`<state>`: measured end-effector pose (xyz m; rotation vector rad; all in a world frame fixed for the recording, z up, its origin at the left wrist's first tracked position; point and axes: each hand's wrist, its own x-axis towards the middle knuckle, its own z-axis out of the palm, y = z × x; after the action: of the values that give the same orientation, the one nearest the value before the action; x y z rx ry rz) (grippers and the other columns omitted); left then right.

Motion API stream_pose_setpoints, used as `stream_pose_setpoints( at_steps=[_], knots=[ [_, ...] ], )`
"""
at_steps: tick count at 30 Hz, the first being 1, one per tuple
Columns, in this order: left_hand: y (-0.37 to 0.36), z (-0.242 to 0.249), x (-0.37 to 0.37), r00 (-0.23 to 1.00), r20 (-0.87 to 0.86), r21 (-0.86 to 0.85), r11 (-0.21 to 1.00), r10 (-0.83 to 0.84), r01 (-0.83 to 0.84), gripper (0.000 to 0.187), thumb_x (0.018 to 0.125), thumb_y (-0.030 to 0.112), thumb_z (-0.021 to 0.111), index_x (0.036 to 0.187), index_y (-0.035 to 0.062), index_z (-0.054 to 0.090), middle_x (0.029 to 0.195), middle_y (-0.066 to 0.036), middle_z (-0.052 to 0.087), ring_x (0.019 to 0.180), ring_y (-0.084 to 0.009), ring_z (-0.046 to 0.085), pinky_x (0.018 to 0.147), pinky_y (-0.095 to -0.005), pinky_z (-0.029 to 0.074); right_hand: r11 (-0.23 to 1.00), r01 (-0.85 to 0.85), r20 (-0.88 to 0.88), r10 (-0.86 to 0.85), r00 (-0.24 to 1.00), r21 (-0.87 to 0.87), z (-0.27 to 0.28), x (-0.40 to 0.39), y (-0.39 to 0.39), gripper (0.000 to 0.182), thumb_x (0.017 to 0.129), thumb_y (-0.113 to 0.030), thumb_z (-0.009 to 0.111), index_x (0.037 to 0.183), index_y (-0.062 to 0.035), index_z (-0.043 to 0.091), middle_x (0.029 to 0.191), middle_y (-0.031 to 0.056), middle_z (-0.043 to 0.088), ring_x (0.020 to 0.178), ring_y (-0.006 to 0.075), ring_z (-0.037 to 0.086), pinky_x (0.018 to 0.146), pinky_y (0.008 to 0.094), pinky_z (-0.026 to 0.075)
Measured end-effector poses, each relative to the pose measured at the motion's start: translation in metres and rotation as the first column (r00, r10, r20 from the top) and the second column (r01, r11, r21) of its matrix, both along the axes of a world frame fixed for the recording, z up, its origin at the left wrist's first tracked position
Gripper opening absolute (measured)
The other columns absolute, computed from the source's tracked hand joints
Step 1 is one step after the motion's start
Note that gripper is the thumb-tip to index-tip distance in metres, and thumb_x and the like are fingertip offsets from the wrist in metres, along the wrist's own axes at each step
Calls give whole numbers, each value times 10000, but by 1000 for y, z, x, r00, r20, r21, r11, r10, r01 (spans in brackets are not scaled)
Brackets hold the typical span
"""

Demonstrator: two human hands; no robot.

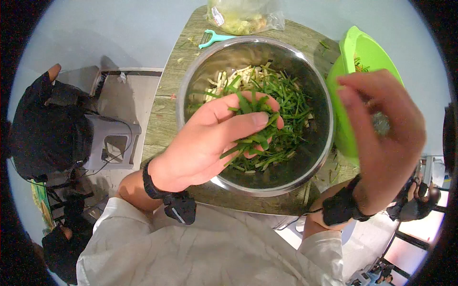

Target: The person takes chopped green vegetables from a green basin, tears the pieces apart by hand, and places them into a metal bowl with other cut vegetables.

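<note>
Chopped green leaves (254,114) are gripped in my left hand (205,136), palm up, thumb across them, above a large steel bowl (186,86). Inside the bowl lie more cut greens (291,102) and pale shredded strips (245,76). My right hand (386,114) is raised to the right of the bowl, in front of a green basin (365,45). Its thumb and forefinger are pinched together around a tiny bit that I cannot make out, and motion blurs it.
The bowl stands on a wooden table (160,119). Behind it are a turquoise peeler (214,38) and a plastic bag (243,16) of vegetable pieces. A grey stool (112,138) with a black cloth (45,128) on it is at the left.
</note>
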<state>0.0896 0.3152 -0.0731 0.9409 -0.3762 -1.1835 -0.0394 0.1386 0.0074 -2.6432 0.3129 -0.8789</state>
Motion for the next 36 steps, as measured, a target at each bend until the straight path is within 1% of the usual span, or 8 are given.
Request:
stream_pose_setpoints(
  at_steps=[3, 5, 11, 16, 19, 26, 32, 36],
  knots=[
    [0, -6, 1, 996, -78, -80, 996, -38, 32, 236, 1007, 93, 545, 1231, 24, 573, 1125, -62, 639, 920, -112, 610, 786, -257, 512, 970, -238, 24, 238, 971, 44, -13, 20, 11, 163, 808, 34, 739, 962, -16, 735, 844, 37, 665, 719, 100, 607, 568, 228, 425],
    [1, -3, 0, 985, -166, -117, 993, -42, 23, 249, 1011, 90, 600, 1244, 4, 597, 1145, -52, 673, 999, -98, 634, 849, -257, 523, 959, -269, 42, 266, 963, 88, -20, 28, 14, 162, 791, 28, 746, 944, -20, 736, 810, 33, 642, 690, 101, 589, 542, 231, 399],
    [3, -15, 2, 998, -51, 2, 999, -49, 49, 256, 987, 64, 639, 1228, -14, 605, 1059, -51, 692, 971, -98, 663, 814, -240, 541, 930, -318, 31, 318, 948, 182, -34, 40, 17, 101, 773, 0, 764, 853, -33, 712, 787, 17, 619, 654, 93, 553, 518, 230, 359],
    [0, -11, -1, 994, -99, -28, 999, -37, 34, 234, 985, 68, 648, 1203, -11, 617, 1032, -57, 700, 917, -83, 653, 761, -221, 523, 928, -314, 19, 316, 948, 201, -33, 39, 17, 96, 769, 8, 760, 822, -34, 692, 797, 17, 621, 668, 91, 554, 527, 227, 357],
    [-1, -9, -2, 994, -96, -53, 998, -43, 38, 231, 990, 71, 641, 1205, -10, 619, 1040, -65, 707, 893, -78, 647, 740, -215, 512, 944, -295, 94, 283, 954, 149, -29, 36, 14, 81, 807, 12, 749, 847, -24, 688, 814, 15, 624, 685, 79, 553, 564, 213, 374],
    [1, -8, 0, 997, 23, -51, 996, -78, 79, 211, 1002, 127, 589, 1163, -10, 593, 1042, -75, 651, 888, -126, 614, 785, -261, 500, 916, -17, 241, -88, 967, 402, -14, 22, 8, 53, 943, -9, 683, 979, 27, 699, 831, 0, 638, 752, 52, 566, 650, 186, 415],
    [2, -8, 0, 996, 30, -17, 997, -81, 82, 203, 1003, 124, 582, 1157, -8, 593, 1027, -70, 645, 863, -118, 593, 764, -256, 487, 999, 7, -47, -5, 999, 49, -15, 11, -14, 149, 823, 8, 738, 956, -60, 743, 873, 5, 699, 725, 70, 593, 557, 209, 370],
    [2, -7, -1, 997, -39, -55, 996, -68, 66, 220, 1000, 93, 593, 1194, -9, 596, 1055, -74, 673, 917, -117, 638, 800, -259, 519, 968, -209, -68, 220, 973, 139, -17, 19, 3, 113, 801, 9, 748, 906, -30, 730, 847, 20, 684, 688, 92, 591, 522, 228, 359]
  ],
)
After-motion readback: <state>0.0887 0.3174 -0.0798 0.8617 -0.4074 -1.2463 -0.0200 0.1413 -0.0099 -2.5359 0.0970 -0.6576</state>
